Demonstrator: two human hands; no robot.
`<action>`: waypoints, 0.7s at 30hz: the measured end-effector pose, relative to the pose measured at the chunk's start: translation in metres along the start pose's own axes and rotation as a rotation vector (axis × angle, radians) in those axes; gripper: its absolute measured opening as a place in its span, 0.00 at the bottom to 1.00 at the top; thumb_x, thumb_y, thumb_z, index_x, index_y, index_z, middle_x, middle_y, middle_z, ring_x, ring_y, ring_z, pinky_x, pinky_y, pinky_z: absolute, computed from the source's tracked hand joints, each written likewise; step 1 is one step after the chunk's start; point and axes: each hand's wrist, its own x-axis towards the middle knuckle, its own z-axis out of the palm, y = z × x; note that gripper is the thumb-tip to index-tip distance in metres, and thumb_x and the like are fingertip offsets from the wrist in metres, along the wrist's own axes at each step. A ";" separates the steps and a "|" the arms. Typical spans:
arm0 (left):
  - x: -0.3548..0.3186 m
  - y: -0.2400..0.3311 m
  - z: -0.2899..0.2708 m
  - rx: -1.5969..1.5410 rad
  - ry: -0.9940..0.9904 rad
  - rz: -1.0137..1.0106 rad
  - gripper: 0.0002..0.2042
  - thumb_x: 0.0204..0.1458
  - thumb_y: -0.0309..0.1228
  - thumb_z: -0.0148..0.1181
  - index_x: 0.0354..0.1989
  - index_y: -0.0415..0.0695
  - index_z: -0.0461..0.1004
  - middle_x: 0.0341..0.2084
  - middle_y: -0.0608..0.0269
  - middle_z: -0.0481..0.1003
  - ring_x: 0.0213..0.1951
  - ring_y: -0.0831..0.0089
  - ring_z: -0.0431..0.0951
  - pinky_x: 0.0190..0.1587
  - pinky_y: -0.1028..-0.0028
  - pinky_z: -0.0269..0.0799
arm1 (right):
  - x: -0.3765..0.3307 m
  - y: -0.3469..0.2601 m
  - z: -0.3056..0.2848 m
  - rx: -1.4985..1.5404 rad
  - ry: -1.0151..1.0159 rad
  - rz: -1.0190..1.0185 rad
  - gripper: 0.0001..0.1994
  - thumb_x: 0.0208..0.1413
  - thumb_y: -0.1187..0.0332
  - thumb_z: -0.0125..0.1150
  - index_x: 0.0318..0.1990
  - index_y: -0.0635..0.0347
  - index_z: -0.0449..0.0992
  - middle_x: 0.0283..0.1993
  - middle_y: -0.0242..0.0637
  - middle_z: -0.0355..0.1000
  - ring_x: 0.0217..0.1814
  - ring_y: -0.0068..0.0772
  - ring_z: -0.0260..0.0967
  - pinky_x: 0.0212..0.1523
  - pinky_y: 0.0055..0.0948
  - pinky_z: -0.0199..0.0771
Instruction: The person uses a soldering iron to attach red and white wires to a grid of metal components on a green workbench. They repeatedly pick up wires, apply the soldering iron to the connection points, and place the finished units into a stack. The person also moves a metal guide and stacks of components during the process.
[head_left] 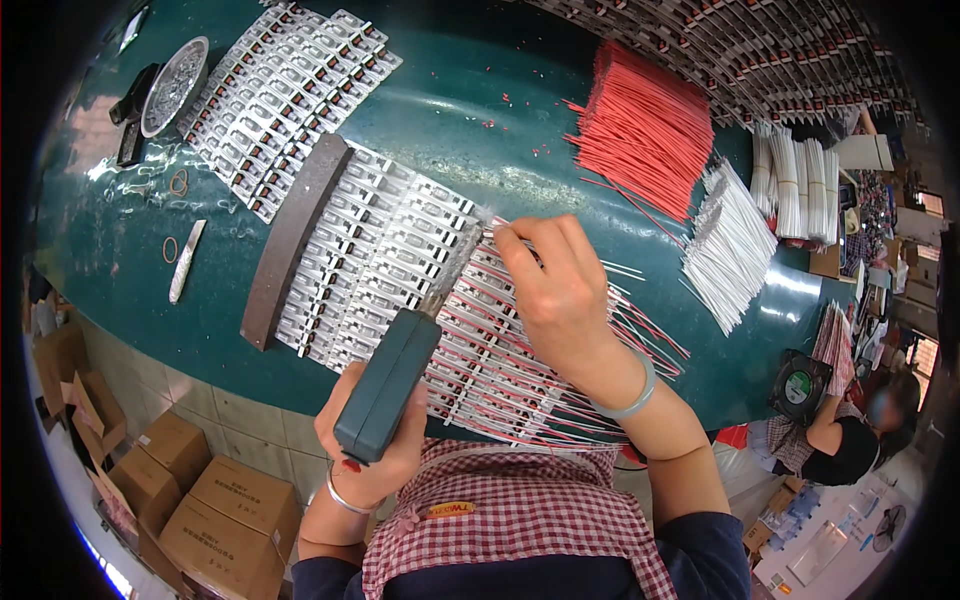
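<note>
My left hand [375, 430] is wrapped around a dark green hot glue gun [388, 385], its metal nozzle [432, 303] pointing at the rows of small white-and-silver parts in front of me. Higher up, my right hand [560, 285] is closed in a pinch at the far edge of those rows, on the end of a thin wire [499, 222]. Under and beside that hand, many red and white wires [500, 375] run from the parts out to the right. To the left of them, a panel of parts [395, 245] shows no wires.
A dark brown bar [295, 245] lies along the panel's left side. Beyond are more part strips [290, 95], a metal bowl [175, 88], a red wire pile [645, 130] and a white wire pile [730, 245]. At right sits a co-worker [850, 440]; cartons [225, 520] stand lower left.
</note>
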 end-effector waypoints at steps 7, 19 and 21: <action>-0.002 0.002 -0.008 -0.054 0.089 0.047 0.13 0.42 0.20 0.66 0.38 0.32 0.77 0.33 0.50 0.77 0.28 0.63 0.79 0.30 0.73 0.74 | 0.000 0.000 0.001 -0.002 0.001 -0.005 0.15 0.36 0.78 0.58 0.37 0.72 0.74 0.38 0.44 0.68 0.37 0.41 0.66 0.35 0.33 0.72; -0.001 -0.003 -0.021 -0.241 0.237 -0.085 0.18 0.48 0.15 0.63 0.49 0.34 0.72 0.29 0.62 0.73 0.20 0.81 0.69 0.22 0.82 0.63 | 0.012 -0.001 -0.022 0.036 -0.024 0.056 0.13 0.38 0.79 0.58 0.36 0.67 0.74 0.34 0.39 0.66 0.35 0.39 0.65 0.33 0.35 0.68; 0.003 -0.002 -0.023 -0.262 0.270 -0.118 0.17 0.48 0.16 0.63 0.48 0.34 0.72 0.29 0.62 0.73 0.20 0.82 0.69 0.22 0.82 0.63 | 0.024 -0.003 -0.029 0.073 -0.029 0.031 0.13 0.38 0.80 0.58 0.36 0.66 0.74 0.33 0.39 0.65 0.35 0.39 0.65 0.33 0.35 0.68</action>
